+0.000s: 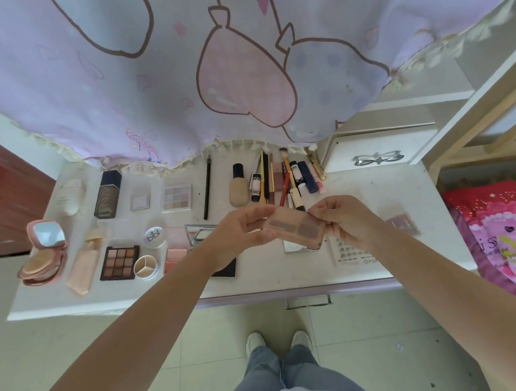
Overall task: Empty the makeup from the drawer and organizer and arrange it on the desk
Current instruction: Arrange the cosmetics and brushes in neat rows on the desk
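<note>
Both hands hold a small tan eyebrow palette above the middle of the white desk. My left hand pinches its left end and my right hand pinches its right end. Laid out on the desk are an open pink compact, a brown eyeshadow palette, a dark foundation bottle, a pale eyeshadow palette, a beige foundation bottle and a cluster of pencils, brushes and lip products. A white drawer unit stands at the back right.
A lilac curtain hangs over the desk's back edge. A sheet of press-on nails and a mauve palette lie right of my hands. A drawer handle shows under the desk front. A red bedspread lies to the right.
</note>
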`<state>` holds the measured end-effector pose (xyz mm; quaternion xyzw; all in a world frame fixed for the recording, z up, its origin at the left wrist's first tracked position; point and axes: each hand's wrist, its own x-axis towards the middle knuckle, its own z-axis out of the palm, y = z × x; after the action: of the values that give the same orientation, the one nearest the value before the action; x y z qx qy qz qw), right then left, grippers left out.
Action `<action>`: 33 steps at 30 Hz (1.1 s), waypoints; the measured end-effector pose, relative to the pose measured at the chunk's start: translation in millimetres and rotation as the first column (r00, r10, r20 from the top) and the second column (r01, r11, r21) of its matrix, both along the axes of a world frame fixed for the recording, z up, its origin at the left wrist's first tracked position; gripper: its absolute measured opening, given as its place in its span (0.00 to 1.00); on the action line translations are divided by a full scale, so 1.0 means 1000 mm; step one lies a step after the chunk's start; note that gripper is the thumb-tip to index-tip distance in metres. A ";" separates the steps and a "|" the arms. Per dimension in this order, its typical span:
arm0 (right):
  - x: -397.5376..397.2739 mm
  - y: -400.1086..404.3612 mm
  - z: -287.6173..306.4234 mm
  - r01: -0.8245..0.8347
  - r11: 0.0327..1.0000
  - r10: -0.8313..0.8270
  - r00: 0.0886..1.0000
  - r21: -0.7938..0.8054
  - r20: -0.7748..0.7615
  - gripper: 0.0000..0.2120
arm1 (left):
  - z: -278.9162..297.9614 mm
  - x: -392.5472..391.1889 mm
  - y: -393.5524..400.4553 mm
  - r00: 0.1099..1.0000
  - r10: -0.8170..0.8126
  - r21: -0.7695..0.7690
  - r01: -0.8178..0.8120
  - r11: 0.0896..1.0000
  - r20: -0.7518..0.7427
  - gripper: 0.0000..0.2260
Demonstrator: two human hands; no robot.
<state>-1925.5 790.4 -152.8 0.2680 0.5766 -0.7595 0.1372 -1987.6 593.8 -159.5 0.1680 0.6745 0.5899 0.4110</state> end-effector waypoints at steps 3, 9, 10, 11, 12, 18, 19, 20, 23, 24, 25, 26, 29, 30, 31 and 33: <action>0.001 0.001 0.001 0.035 0.998 -0.036 0.999 -0.056 -0.018 0.09 | -0.002 -0.001 -0.002 0.993 0.115 0.030 -0.116 0.993 0.038 0.15; 0.005 -0.007 -0.006 0.094 0.975 -0.099 0.995 -0.200 -0.014 0.20 | -0.012 0.009 0.001 0.949 0.308 -0.056 -0.305 0.951 0.067 0.11; 0.005 -0.009 -0.009 0.073 0.976 -0.079 0.997 -0.204 -0.022 0.26 | -0.014 0.013 0.003 0.956 0.279 -0.047 -0.276 0.960 0.093 0.10; 0.005 -0.012 -0.011 0.048 0.978 -0.056 0.998 -0.205 -0.032 0.30 | -0.016 0.016 0.004 0.956 0.275 -0.036 -0.272 0.962 0.102 0.09; 0.005 -0.014 -0.011 0.025 0.979 -0.035 0.998 -0.201 -0.046 0.31 | -0.016 0.017 0.005 0.946 0.302 -0.018 -0.302 0.953 0.120 0.08; 0.004 -0.017 -0.004 -0.034 0.997 0.025 0.992 -0.070 -0.123 0.18 | -0.009 0.005 0.001 0.892 0.390 -0.002 -0.400 0.916 0.229 0.15; 0.004 -0.018 -0.004 -0.021 0.998 0.014 0.993 -0.056 -0.120 0.17 | -0.006 0.005 0.002 0.907 0.355 0.023 -0.369 0.929 0.227 0.16; 0.004 -0.020 -0.004 -0.009 0.998 0.002 0.994 -0.060 -0.112 0.17 | -0.004 0.005 0.003 0.916 0.330 0.054 -0.350 0.935 0.230 0.16; 0.005 -0.025 -0.006 0.039 0.994 -0.047 0.995 -0.098 -0.084 0.15 | -0.002 0.008 0.007 0.915 0.369 0.044 -0.381 0.924 0.165 0.11; 0.006 -0.026 -0.006 0.029 0.998 -0.034 0.996 -0.057 -0.082 0.15 | -0.003 0.009 0.006 0.906 0.397 0.024 -0.404 0.914 0.148 0.11; 0.007 -0.024 -0.006 -0.017 0.999 0.021 0.996 0.045 -0.086 0.15 | -0.003 0.009 0.005 0.902 0.406 0.015 -0.412 0.911 0.148 0.11; 0.009 -0.022 -0.006 -0.103 0.971 0.125 0.988 0.215 -0.093 0.16 | -0.003 0.009 0.004 0.902 0.401 0.014 -0.408 0.913 0.160 0.12; 0.012 -0.015 -0.002 -0.362 0.655 0.530 0.846 0.664 -0.062 0.31 | 0.000 0.007 -0.001 0.935 0.310 -0.006 -0.314 0.949 0.170 0.14; 0.013 -0.014 -0.001 -0.399 0.542 0.631 0.774 0.739 -0.045 0.35 | 0.002 0.006 -0.002 0.949 0.269 -0.021 -0.270 0.963 0.164 0.14; 0.013 -0.015 0.000 -0.412 0.440 0.700 0.714 0.798 -0.017 0.37 | 0.003 0.005 -0.003 0.957 0.238 -0.032 -0.236 0.971 0.166 0.15; 0.012 -0.016 0.002 -0.381 0.368 0.727 0.686 0.848 -0.007 0.37 | 0.005 0.005 -0.003 0.957 0.217 -0.039 -0.213 0.976 0.192 0.15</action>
<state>-1913.7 774.7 -151.0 -0.0707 0.9198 -0.3593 0.1408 -1983.0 591.0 -154.4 0.0314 0.6502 0.6388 0.4101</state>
